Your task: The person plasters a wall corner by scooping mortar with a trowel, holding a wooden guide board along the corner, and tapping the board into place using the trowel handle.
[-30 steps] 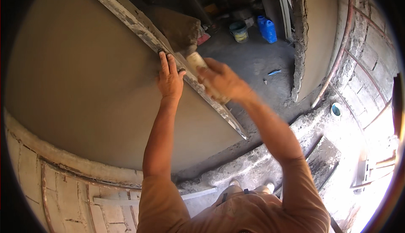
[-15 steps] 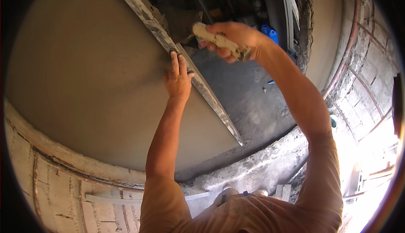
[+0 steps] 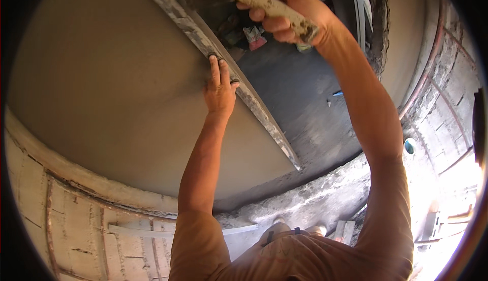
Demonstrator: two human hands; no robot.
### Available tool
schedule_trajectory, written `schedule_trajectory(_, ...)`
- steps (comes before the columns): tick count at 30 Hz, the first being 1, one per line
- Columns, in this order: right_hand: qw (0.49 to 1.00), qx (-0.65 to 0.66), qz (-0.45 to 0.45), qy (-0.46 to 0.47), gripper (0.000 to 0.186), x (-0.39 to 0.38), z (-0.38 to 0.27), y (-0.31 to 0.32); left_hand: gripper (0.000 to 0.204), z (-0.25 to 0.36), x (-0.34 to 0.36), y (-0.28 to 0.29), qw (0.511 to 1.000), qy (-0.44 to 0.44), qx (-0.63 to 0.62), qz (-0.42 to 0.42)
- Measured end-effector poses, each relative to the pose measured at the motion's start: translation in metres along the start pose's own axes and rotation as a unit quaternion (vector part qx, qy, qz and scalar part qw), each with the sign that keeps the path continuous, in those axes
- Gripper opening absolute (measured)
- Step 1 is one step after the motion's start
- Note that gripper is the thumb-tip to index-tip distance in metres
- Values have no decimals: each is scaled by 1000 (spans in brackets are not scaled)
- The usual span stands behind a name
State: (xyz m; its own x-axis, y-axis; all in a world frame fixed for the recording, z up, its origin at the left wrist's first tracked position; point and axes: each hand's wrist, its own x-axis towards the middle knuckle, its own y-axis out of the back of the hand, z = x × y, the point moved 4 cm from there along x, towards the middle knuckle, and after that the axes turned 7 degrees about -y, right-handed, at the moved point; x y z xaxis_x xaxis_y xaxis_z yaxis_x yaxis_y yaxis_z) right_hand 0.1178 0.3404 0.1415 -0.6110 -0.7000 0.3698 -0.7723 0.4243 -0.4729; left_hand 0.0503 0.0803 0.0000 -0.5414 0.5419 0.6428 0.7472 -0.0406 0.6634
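My left hand [image 3: 220,92] lies against a smooth, tan-grey plastered wall [image 3: 117,87]. Its fingers are stretched out, and the fingertips touch a long, plaster-smeared straightedge [image 3: 259,113] running diagonally along the wall's edge. Dark bits show around those fingertips. Raised to the upper right, my right hand [image 3: 300,11] is closed around a long, narrow, mortar-caked block [image 3: 272,7], pale tan with a rougher, darker lower end. The block is held in the air, apart from the straightedge. What kind of tool it is cannot be made out.
Beyond the straightedge is a dark opening with a grey floor [image 3: 295,93], a white and pink bag [image 3: 254,38] and a small blue item [image 3: 338,94]. Rough concrete [image 3: 315,184] runs along the opening's bottom. Block walls [image 3: 76,230] stand at lower left and right.
My right hand has moved up with the block, farther from the left hand. The left hand stays on the straightedge, and the view has shifted a little.
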Motion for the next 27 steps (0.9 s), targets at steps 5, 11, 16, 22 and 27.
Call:
schedule_trajectory(5,979,70,190,6,29,-49,99,48,90,-7,-3,5,1000,-17,26,6)
schedule_trajectory(11,948,148,283,8,28,-92,208,95,91,0,3,0,999,-17,2,-33)
schedule_trajectory(16,955,196,217,49,29,-68,247,110,90,2,1,-6,999,-14,16,-31)
schedule_trajectory(22,974,47,213,60,38,-22,230,102,83,2,-2,-5,999,-22,43,-7)
schedule_trajectory(27,936,-173,275,132,49,5,213,85,82,-4,-8,-10,998,-24,61,4)
